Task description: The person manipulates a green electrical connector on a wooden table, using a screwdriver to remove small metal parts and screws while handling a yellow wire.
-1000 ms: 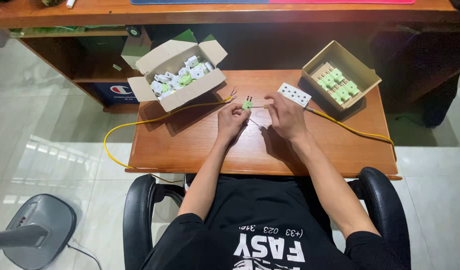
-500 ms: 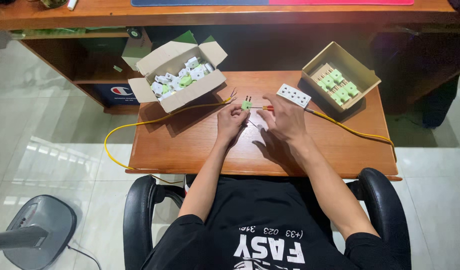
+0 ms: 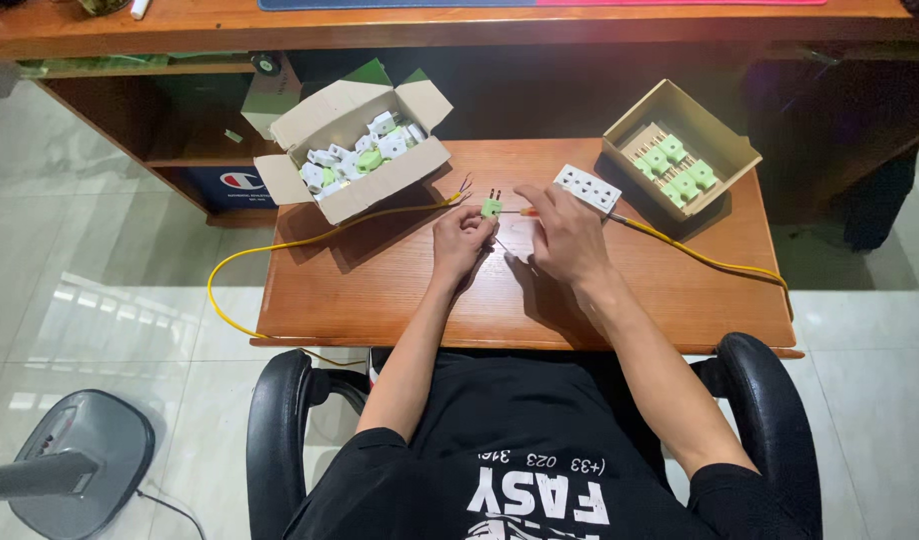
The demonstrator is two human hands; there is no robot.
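**A:** Start big. What surrounds the hands?

**B:** A low wooden table [image 3: 380, 300]. Beyond the left hand [image 3: 463, 240] stands an open white carton [image 3: 355, 150] heaped with white and green plugs. Beyond the right hand [image 3: 565, 235], farther off to its outer side, is a tan box [image 3: 680, 150] with green plugs in rows. A yellow cable [image 3: 310, 240] loops off the table edge on the left hand's outer side, and another stretch of it trails away past the right wrist.

**B:** Just past the right knuckles lies a white socket strip [image 3: 588, 188].

**A:** What has changed over the last second?

**B:** Little. The carton, box, strip and cable lie where they did. The hands sat slightly apart a second ago; half a second ago the right hand slid down and in, and now it sits close beside the left, fingers reaching over toward the plug.

**A:** Meaning?

**B:** My judgement: the work on this one plug is mid-step, a fine adjustment rather than a new piece.

**A:** And the grips?

**B:** The left hand is curled narrowly, its fingertips pinching a small green plug [image 3: 492, 207] with two dark pins pointing away from the person. The right hand is loosely closed, fingers gathered at a thin orange-tipped thing [image 3: 527, 212] just beside the plug, possibly a small screwdriver; too small to tell.
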